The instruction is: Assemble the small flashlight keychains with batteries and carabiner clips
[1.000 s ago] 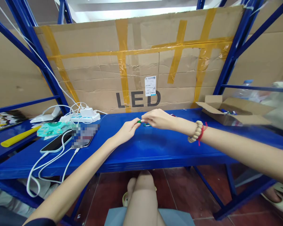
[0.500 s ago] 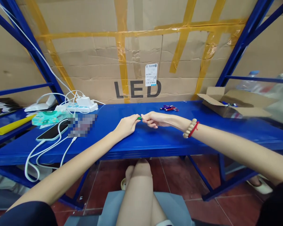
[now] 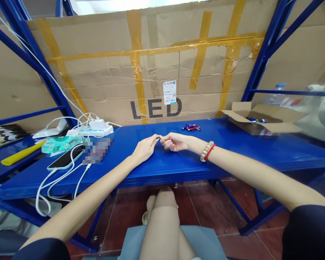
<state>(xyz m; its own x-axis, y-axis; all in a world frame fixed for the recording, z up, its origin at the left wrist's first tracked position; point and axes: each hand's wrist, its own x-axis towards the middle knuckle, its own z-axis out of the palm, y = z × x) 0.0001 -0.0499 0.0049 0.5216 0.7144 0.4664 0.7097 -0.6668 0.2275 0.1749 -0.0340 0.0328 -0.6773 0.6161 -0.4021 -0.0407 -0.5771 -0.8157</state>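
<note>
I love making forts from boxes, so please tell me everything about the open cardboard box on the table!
The box is brown and looks like cardboard. It stands open, flaps spread apart, a small one sticking up at the back. It rests on the blue table, towards the person's right. Blue and white things lie inside, too small to name. The right hand doesn't touch it.

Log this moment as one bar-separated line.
left hand: pinching small green item | right hand: touching it, grip unclear | beyond: red and purple items on blue table | at right: open cardboard box
</note>
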